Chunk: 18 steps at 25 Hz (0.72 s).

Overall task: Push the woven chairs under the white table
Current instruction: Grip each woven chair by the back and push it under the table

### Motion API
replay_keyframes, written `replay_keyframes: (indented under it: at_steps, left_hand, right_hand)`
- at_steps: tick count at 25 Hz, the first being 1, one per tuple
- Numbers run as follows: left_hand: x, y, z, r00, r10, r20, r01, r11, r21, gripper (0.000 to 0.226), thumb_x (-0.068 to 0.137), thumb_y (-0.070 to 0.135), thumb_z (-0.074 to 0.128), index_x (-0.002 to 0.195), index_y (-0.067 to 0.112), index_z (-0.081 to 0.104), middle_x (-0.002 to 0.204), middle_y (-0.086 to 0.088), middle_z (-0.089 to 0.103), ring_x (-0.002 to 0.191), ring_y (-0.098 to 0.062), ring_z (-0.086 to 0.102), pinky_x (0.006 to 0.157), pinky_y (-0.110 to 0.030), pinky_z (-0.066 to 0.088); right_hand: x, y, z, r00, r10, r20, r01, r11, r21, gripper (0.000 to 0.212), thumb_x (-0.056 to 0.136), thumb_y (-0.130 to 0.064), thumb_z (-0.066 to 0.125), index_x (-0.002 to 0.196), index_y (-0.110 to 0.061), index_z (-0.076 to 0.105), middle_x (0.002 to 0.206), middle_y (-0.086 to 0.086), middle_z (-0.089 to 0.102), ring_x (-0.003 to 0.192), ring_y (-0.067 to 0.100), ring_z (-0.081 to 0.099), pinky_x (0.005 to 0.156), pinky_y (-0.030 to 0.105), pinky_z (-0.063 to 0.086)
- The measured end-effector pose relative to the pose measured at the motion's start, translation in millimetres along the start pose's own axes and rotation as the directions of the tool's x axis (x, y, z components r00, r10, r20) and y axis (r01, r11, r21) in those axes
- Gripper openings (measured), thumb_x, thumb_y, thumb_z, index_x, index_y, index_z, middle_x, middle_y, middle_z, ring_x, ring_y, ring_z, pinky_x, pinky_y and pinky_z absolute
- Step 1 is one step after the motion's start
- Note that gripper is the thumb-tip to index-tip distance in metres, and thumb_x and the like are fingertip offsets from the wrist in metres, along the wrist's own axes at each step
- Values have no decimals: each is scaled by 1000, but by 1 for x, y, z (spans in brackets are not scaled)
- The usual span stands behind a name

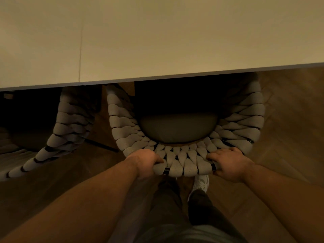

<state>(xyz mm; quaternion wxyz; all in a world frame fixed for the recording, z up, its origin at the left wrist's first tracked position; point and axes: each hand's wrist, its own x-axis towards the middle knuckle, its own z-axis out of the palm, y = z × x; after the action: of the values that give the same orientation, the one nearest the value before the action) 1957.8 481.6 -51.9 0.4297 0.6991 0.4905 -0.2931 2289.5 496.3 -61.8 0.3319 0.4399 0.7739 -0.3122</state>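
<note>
At six o'clock, left hand (146, 163) and right hand (229, 164) grip the chair (182, 162) back's rim; its seat sits partly under the tabletop (157, 41). Second chair (70, 123) at nine o'clock.

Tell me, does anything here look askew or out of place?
The left chair seems turned at an angle to the white table, while the middle chair, gripped by the left hand and right hand, faces it squarely. The wide lens may exaggerate this.
</note>
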Motion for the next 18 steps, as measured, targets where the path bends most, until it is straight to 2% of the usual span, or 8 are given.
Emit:
replay_keyframes:
  at_steps: [4,10,14,18]
  left_hand:
    - [2,3,-2,1000,1,-1,-1,1000,7,58,95,22,67,147,40,49,142,10,58,133,-16,53,114,-44,44]
    - [-4,6,-2,998,51,-35,-43,979,202,56,100,19,59,149,44,44,143,11,57,130,-12,53,113,-38,43]
    - [-7,2,-10,995,97,22,-99,947,305,64,102,18,55,156,44,34,152,10,49,138,-14,47,116,-37,38]
    - [3,-18,-26,998,60,-4,-54,929,365,64,102,20,52,155,48,31,151,12,49,136,-12,48,114,-36,40]
  right_hand:
    - [-8,2,8,998,15,-59,-15,1000,-2,56,96,-59,56,147,-40,42,149,-11,50,139,17,43,117,51,25]
    - [-17,-15,14,995,65,-75,-65,998,4,46,100,-47,55,142,-29,49,145,0,55,136,26,46,120,61,19]
    - [-25,-24,29,992,90,-88,-86,995,51,48,102,-45,52,147,-27,46,148,2,53,137,27,45,120,62,16]
    - [-20,-30,15,986,98,-133,-85,991,100,47,104,-43,50,148,-28,46,150,2,51,140,27,42,122,64,9]
